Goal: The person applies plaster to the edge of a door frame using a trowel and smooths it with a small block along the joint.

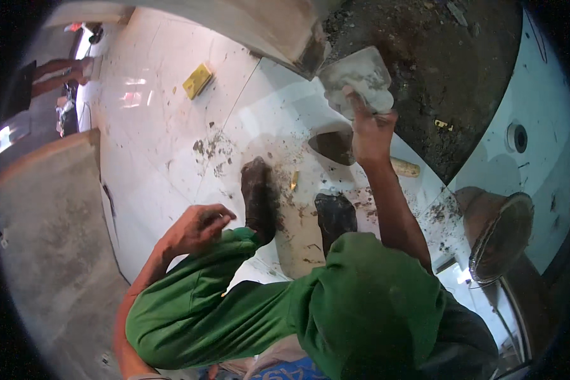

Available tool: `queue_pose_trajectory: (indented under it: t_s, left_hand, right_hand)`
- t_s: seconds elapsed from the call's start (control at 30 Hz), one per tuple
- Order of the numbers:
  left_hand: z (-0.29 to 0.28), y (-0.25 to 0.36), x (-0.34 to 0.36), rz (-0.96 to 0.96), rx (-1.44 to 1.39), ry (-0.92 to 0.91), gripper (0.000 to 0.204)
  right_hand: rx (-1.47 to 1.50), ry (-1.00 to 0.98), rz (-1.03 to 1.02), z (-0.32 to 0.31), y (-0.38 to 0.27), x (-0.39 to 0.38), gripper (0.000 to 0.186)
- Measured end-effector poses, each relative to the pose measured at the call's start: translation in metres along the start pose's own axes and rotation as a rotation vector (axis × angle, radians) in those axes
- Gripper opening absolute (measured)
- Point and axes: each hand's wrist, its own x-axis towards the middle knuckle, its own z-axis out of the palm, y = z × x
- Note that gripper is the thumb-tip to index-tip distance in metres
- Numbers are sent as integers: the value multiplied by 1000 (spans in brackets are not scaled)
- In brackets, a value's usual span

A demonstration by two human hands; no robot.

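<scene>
My right hand (372,131) is stretched forward and grips a translucent plastic container (360,71) smeared with grey, thumb across it. Below that wrist a trowel lies on the white tiles: its pointed blade (333,147) shows to the left and its wooden handle (405,167) to the right, while my arm hides the middle. My left hand (199,228) hovers by my left knee, fingers loosely bent and apart, with nothing visible in it. Between my dark-covered feet lies a small yellow piece (294,180).
Bare dark ground (424,82) borders the tiles at far right. A yellow block (198,81) lies at far left, near a wall corner (307,54). A bucket (501,234) stands at right, below a round drain-like fitting (517,137). Another person's legs (60,73) show at upper left.
</scene>
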Motion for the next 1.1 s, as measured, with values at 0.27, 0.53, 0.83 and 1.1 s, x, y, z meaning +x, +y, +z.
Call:
queue_pose_trajectory:
  t_s: [0.27, 0.53, 0.83, 1.1]
  left_hand:
    - [15, -9, 42, 93, -66, -54, 30]
    - [-10, -8, 68, 160, 12, 11, 32]
    - [-40, -28, 86, 257, 104, 161, 28]
    - [47, -117, 177, 366, -147, 598, 32]
  right_hand:
    - [525, 81, 325, 43, 13, -6, 26]
    - [409, 57, 267, 65, 27, 9, 33]
    - [-31, 54, 195, 20, -6, -35, 19]
    - [-553, -224, 74, 34, -75, -5, 20]
